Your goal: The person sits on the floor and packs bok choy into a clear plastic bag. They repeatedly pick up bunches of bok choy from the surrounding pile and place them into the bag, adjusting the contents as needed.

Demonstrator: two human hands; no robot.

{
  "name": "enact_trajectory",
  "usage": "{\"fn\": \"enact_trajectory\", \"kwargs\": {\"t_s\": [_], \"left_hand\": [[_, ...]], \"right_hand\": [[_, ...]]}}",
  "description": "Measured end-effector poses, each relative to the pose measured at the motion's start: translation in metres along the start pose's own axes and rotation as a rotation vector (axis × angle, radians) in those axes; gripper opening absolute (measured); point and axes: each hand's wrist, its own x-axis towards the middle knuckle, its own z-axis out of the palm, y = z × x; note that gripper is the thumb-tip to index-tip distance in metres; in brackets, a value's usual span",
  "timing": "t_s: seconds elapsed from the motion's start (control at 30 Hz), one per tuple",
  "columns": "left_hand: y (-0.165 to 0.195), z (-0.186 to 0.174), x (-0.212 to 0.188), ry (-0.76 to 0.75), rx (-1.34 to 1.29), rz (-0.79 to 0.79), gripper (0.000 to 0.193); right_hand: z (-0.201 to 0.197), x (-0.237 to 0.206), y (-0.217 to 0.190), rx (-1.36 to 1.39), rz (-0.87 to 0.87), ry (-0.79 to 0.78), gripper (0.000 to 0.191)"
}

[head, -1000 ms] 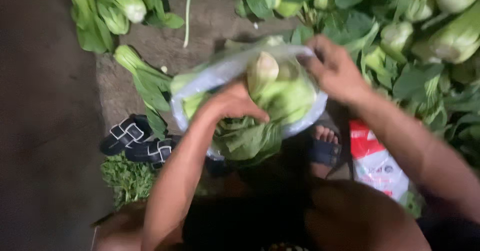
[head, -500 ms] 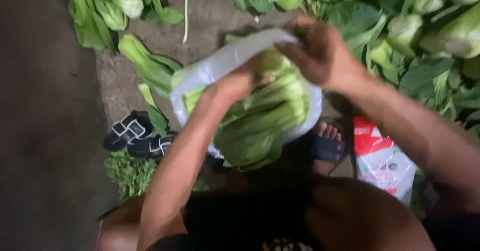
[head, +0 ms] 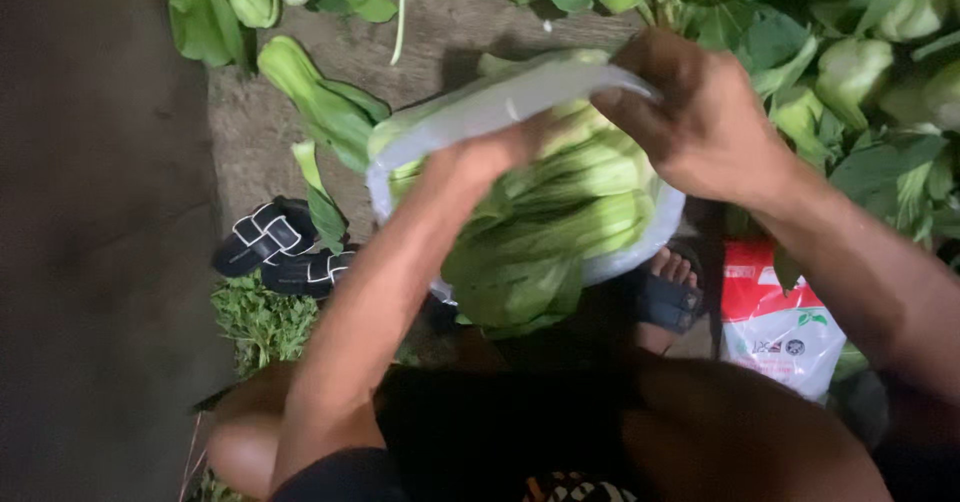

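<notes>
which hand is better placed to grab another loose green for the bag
Probably the right hand: it grips the clear bag's rim right beside the big pile of greens. The left hand is pressed on the greens in the bag, farther from that pile.

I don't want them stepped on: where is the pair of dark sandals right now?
In the head view the dark sandals lie low on the left, on the ground beside the person's left forearm, just above a clump of leafy herbs.
</notes>
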Motion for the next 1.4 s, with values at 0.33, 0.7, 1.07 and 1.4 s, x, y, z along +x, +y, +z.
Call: {"fn": "enact_trajectory", "kwargs": {"t_s": [0.33,0.7,1.07,1.4], "left_hand": [[-0.038,0.009,0.010,-0.015,-0.075,0.038,0.051],[0.050,0.082,-0.056,0.402,0.241,0.072,0.033],[0.051,0.105,-0.067,0.612,0.227,0.241,0.040],[0.063,0.134,-0.118,0.342,0.237,0.270,0.059]], "right_hand": [[0.002,-0.023,0.009,0.009,0.167,0.001,0.019],[0.005,-0.027,0.019,0.066,-0.056,0.101,0.013],[0.016,-0.104,0.018,0.031,-0.003,0.250,0.053],[0.100,-0.200,0.096,0.720,0.668,-0.148,0.035]]}}
